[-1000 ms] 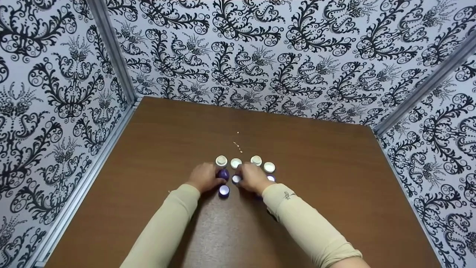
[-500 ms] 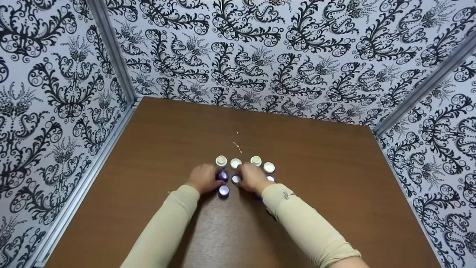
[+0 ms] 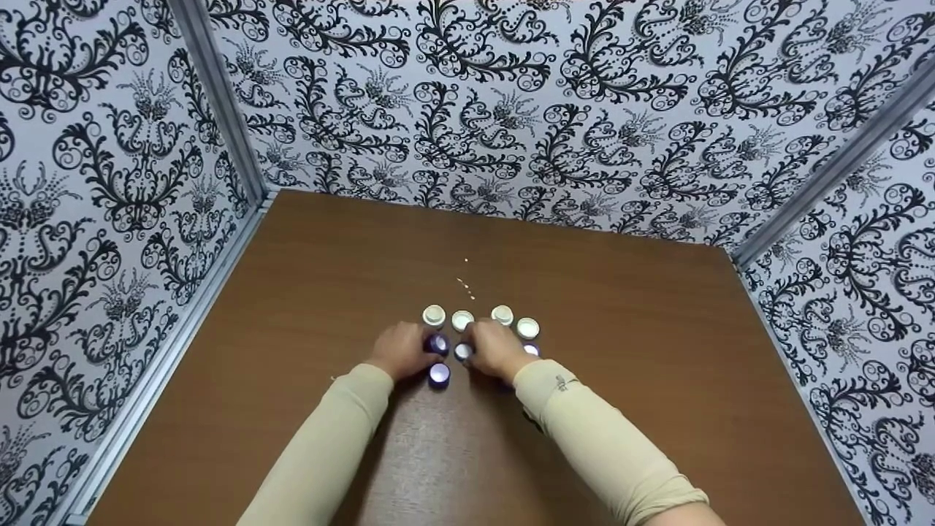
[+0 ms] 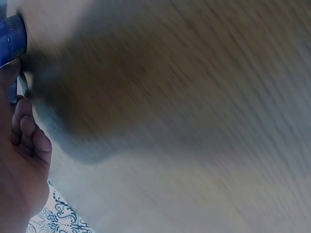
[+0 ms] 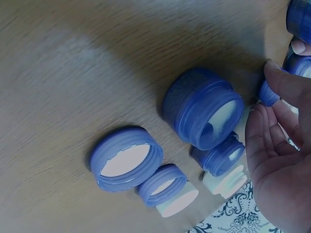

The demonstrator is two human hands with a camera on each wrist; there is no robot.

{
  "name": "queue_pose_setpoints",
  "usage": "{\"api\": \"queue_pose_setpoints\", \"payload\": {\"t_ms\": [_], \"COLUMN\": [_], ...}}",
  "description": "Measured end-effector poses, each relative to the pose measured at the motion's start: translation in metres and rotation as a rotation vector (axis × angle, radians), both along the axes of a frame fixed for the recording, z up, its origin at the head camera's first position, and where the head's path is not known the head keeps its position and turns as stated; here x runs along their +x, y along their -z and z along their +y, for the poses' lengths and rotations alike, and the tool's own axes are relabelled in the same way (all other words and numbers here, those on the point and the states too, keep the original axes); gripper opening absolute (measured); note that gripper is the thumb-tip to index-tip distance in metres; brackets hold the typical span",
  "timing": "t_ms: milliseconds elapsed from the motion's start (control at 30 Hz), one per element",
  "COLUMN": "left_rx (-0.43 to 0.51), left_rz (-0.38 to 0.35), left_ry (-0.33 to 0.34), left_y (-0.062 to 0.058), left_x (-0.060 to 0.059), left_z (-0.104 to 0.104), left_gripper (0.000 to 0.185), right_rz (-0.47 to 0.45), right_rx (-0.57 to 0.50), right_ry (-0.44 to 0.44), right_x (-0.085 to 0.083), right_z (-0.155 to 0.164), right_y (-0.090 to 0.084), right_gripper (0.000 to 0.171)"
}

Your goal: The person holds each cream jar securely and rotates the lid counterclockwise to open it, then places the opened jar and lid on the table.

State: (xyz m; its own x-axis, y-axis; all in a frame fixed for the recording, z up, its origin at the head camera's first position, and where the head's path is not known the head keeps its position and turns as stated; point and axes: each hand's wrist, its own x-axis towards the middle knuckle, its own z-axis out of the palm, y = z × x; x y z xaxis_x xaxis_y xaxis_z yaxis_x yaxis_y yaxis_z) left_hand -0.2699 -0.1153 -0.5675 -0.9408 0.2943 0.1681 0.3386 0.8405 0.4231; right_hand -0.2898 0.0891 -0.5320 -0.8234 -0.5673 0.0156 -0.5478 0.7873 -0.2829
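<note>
At mid-desk [image 3: 292, 292] my left hand [image 3: 400, 351] grips a purple jar [image 3: 437, 343] and my right hand [image 3: 498, 349] pinches another jar [image 3: 463, 351], both just ahead of my wrists, white caps [image 3: 462, 320] beyond.

Head view: high, looking forward and down over the whole brown table [image 3: 307, 292], patterned walls on three sides, both hands mid-frame. Left wrist view: very close, skimming the table [image 4: 194, 121], blurred, left hand [image 4: 22, 165] at the left edge. Right wrist view: close, low over the purple caps [image 5: 204, 114]. All three views share the cluster of caps [image 3: 438, 374].
</note>
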Motion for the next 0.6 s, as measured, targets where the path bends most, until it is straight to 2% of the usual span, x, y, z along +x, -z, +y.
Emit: {"api": "queue_pose_setpoints", "payload": {"t_ms": [600], "left_rx": [0.016], "left_rz": [-0.032], "left_ry": [-0.043], "left_y": [-0.0054], "left_x": [0.0064], "left_z": [0.0017], "left_gripper": [0.029], "right_rz": [-0.020], "right_rx": [0.014], "right_ry": [0.028], "right_x": [-0.0018], "right_z": [0.0001], "right_y": [0.0021], "right_gripper": [0.018]}}
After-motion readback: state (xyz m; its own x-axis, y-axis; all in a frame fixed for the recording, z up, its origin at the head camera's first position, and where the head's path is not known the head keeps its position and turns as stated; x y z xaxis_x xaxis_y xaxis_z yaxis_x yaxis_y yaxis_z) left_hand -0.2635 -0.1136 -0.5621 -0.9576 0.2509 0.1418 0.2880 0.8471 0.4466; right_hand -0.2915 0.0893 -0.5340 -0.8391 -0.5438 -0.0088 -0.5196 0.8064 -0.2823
